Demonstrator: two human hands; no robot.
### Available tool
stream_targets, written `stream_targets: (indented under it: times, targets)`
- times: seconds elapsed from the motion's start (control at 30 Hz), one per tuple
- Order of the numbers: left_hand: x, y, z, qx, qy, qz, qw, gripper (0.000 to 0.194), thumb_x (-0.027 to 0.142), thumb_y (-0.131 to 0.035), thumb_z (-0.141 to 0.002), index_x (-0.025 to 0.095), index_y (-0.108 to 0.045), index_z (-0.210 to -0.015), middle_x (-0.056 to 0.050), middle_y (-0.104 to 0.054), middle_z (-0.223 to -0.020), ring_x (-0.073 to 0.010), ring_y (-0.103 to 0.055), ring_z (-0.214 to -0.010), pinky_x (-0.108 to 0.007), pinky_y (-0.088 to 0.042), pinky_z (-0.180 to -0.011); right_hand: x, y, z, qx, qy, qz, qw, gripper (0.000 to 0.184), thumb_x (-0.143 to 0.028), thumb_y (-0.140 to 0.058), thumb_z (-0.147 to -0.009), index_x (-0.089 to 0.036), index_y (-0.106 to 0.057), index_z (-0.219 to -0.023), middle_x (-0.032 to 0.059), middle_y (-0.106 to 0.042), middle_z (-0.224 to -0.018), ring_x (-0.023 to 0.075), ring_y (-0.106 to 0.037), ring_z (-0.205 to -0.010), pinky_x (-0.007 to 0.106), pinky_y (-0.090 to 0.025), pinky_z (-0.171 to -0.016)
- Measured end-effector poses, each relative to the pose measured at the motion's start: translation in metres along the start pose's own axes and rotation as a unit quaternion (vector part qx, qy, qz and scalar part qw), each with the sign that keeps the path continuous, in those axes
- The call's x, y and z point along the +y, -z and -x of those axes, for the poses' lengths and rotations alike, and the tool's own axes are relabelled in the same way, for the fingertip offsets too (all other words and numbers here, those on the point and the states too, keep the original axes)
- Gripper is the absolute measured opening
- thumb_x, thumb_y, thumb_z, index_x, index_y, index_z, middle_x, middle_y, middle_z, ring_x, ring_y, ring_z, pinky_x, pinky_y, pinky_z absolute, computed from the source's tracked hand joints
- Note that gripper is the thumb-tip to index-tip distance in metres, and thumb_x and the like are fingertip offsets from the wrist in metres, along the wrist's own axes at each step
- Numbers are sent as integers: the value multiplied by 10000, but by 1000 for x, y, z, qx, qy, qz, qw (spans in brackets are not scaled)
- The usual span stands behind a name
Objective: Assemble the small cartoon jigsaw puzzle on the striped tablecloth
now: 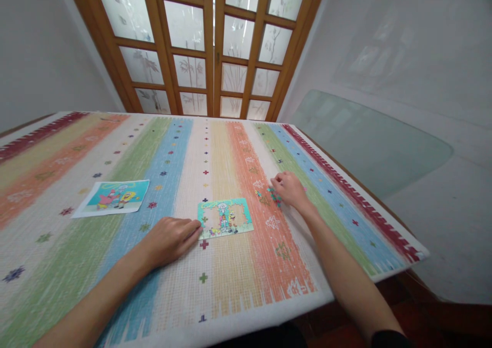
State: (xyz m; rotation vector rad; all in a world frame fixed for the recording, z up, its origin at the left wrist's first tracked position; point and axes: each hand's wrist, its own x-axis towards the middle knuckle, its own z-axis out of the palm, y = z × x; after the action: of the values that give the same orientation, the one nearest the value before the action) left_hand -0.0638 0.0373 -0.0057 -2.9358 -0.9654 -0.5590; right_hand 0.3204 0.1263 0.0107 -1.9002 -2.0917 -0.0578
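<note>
A partly assembled jigsaw puzzle [223, 230] with a cartoon picture lies on the striped tablecloth [230, 266] in front of me. Its border and a middle column are filled, with a gap on each side. My left hand [175, 238] rests on the table, its fingers together and the fingertips against the puzzle's left edge. Farther right, my right hand [288, 186] is over a small cluster of loose jigsaw pieces [274, 197], thumb and fingers drawn into a pinch. Whatever lies between those fingertips is too small to make out. The hand partly covers the pieces.
A printed cartoon picture [115, 198] on white paper lies left of the puzzle. Beyond the table's far edge stand wooden doors [213, 56] with frosted panes. A pale glass sheet [369, 138] is by the wall on the right. The table's front edge is close to my body.
</note>
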Motion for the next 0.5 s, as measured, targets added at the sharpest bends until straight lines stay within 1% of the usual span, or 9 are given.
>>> stream_targets:
  times: [0.1,0.17,0.23,0.33,0.5]
  targets:
    - [0,0,0,3,5,6,1000,343,256,-359,-1059,184,-623,-851,-8,-626,-628,-147,-588,-515,-274,-419,-521,29,13,-3,0,-44,20,999,209,-244,-552,-910,-165,-735,-847,144,-708,-913,260,-631,-885,337,-449,-783]
    - [1,0,-1,4,8,13,1000,337,252,-363,-1056,185,-621,-849,-7,-623,-631,-146,-582,-517,-273,-420,-525,45,20,-2,-10,-62,31,998,179,-222,-583,-878,-176,-753,-841,122,-719,-869,241,-641,-839,313,-447,-744]
    - [1,0,-1,2,9,17,1000,329,249,-371,-1053,186,-618,-844,-6,-618,-631,-143,-577,-518,-271,-421,-527,56,24,0,-29,-65,35,997,139,-229,-634,-843,-193,-766,-819,90,-720,-816,222,-645,-787,292,-442,-706]
    - [1,0,-1,2,6,18,1000,325,247,-376,-1052,188,-619,-846,-6,-621,-634,-141,-575,-520,-271,-417,-525,63,27,2,-59,-40,32,997,106,-219,-688,-797,-220,-787,-834,58,-721,-820,208,-648,-801,273,-446,-716]
    - [0,-1,0,8,3,14,1000,327,251,-372,-1054,189,-624,-855,-8,-619,-632,-147,-577,-524,-280,-412,-520,63,26,2,-85,-5,21,996,276,-117,-653,-769,-223,-804,-974,64,-722,-875,210,-650,-858,273,-459,-792]
